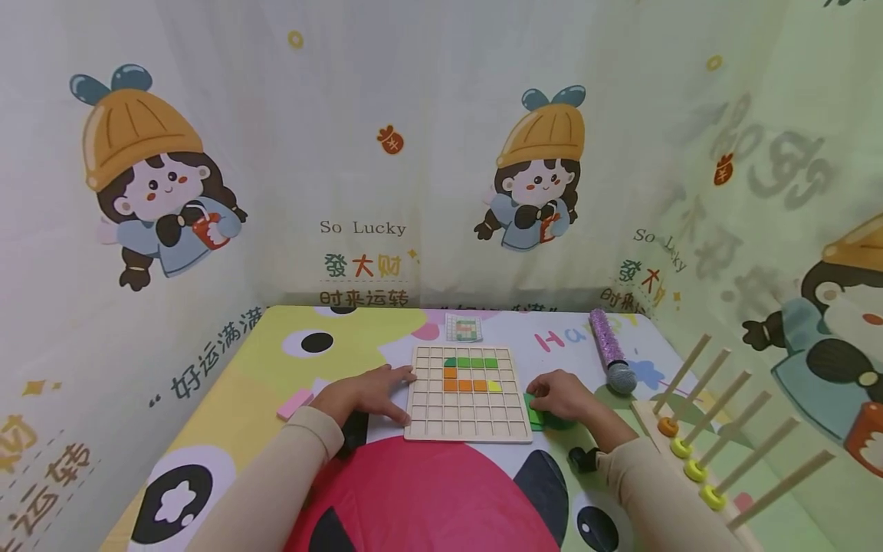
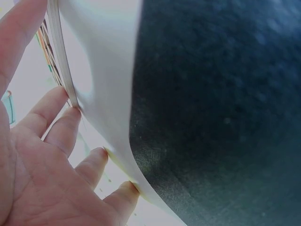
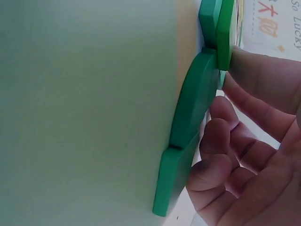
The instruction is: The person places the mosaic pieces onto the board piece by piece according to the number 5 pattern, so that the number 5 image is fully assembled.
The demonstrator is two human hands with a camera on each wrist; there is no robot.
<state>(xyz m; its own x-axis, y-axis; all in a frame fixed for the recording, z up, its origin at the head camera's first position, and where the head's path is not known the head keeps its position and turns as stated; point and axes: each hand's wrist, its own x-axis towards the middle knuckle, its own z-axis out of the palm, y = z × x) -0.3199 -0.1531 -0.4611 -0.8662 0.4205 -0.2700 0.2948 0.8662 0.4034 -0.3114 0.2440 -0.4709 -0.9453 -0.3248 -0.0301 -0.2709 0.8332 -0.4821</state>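
A wooden grid board lies mid-table with orange, green and yellow tiles in some cells. My left hand rests at its left edge, fingers spread, thumb and fingertips against the side; the left wrist view shows the board's edge at the fingertips. Right of the board, my right hand is over several green pieces. In the right wrist view its thumb and curled fingers pinch a light green tile, the far side partly hidden. Darker green pieces, one with a rounded edge, lie beside it.
A small pattern card lies behind the board. At the right are a purple glitter microphone and a wooden peg rack with rings on some pegs. A pink block lies left, near my left wrist. Printed curtains surround the table.
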